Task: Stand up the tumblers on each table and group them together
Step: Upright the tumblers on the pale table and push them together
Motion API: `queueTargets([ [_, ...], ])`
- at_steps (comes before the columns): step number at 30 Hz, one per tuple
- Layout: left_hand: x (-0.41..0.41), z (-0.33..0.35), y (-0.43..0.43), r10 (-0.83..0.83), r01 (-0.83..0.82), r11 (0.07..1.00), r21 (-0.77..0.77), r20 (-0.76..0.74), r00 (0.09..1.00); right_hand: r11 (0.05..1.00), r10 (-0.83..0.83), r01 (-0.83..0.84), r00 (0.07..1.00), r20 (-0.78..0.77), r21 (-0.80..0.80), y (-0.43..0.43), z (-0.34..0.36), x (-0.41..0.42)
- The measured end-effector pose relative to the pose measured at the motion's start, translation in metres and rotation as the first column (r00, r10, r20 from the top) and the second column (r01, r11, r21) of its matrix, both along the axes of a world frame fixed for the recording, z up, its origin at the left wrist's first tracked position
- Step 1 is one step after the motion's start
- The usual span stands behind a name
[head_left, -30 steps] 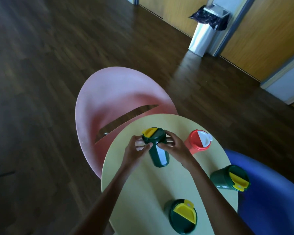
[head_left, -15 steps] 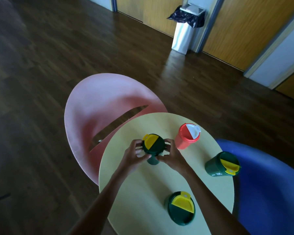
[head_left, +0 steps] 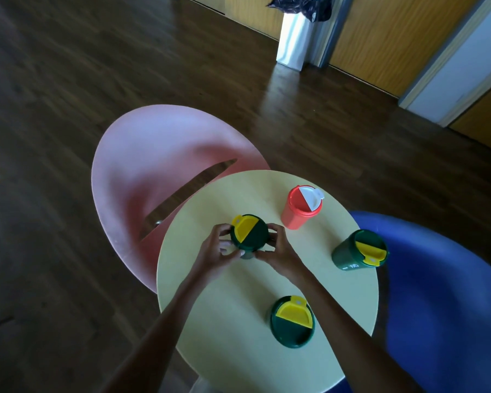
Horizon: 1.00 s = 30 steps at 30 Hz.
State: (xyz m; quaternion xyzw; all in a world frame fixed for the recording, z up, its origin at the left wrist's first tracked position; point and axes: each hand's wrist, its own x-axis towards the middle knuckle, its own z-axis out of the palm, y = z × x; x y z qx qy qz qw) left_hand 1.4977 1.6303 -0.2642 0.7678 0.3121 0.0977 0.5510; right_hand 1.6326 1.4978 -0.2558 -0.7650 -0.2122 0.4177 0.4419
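A round pale yellow table (head_left: 227, 313) carries several lidded tumblers. A dark green tumbler with a yellow flip lid (head_left: 249, 232) stands upright near the table's left side, gripped from both sides by my left hand (head_left: 216, 254) and my right hand (head_left: 279, 254). A red tumbler with a white flip lid (head_left: 300, 209) stands upright at the far side. A second green tumbler (head_left: 358, 251) stands at the right edge. A third green tumbler (head_left: 292, 322) stands near the front.
A pink shell chair (head_left: 153, 171) sits against the table's far left, a blue chair (head_left: 442, 296) against its right. Dark wood floor surrounds them. A steel bin with a black bag (head_left: 294, 38) stands by the wooden wall panels at the back.
The held green tumbler went from tilted, with its side showing, to upright on the table. Both hands stayed on it. The camera view shifted slightly.
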Motion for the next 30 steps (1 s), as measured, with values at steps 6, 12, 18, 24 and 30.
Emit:
queueTargets([
  [6, -0.005, 0.005, -0.028, 0.188, -0.186, 0.982, 0.037, -0.055, 0.981, 1.0, -0.009, 0.009, 1.0, -0.016, 0.001, -0.032, 0.019, 0.003],
  [12, -0.008, 0.031, -0.086, 0.408, -0.413, 0.886, 0.211, 0.065, 0.91, 0.998, -0.013, 0.01, 0.999, 0.044, 0.061, -0.098, 0.043, 0.021],
  [18, -0.002, 0.045, -0.129, 0.05, -0.062, 0.958, 0.281, 0.049, 0.998, 0.995, -0.069, 0.057, 0.987, 0.147, 0.083, -0.15, 0.056, 0.052],
  [24, -0.001, 0.043, -0.158, -0.386, 0.499, 0.802, 0.329, -0.353, 0.852, 0.967, -0.236, 0.254, 0.872, 0.429, 0.017, -0.166, 0.06, 0.092],
  [30, -0.006, 0.04, -0.172, -0.366, 0.621, 0.659, 0.425, -0.54, 0.758, 0.898, -0.052, 0.267, 0.854, 0.518, -0.35, -0.171, 0.04, 0.109],
])
